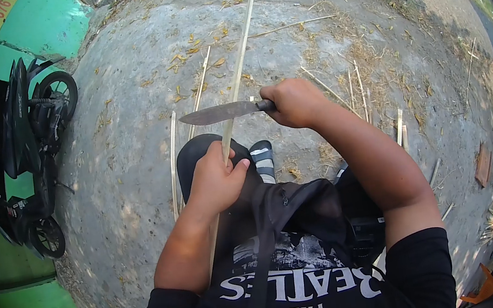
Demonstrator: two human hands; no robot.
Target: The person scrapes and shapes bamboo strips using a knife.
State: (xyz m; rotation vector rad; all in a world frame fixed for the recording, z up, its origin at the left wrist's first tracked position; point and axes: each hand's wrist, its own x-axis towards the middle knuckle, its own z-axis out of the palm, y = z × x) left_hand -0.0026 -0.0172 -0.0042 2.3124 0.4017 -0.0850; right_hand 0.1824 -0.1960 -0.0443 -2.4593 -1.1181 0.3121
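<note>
Left fingers (pixel 213 163) curl round a strip (pixel 238 68), right fingers (pixel 268 94) clench a knife (pixel 213 115); motorcycle (pixel 21 137) along ground's (pixel 124 76) left edge; strip's top cropped

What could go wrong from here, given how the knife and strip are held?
The knife lies across the pale strip just beyond the left hand, so a slip toward the body might cut those bare fingers. The strip's long far part extends unsupported by either hand, so it could swing or twist under the blade.
</note>
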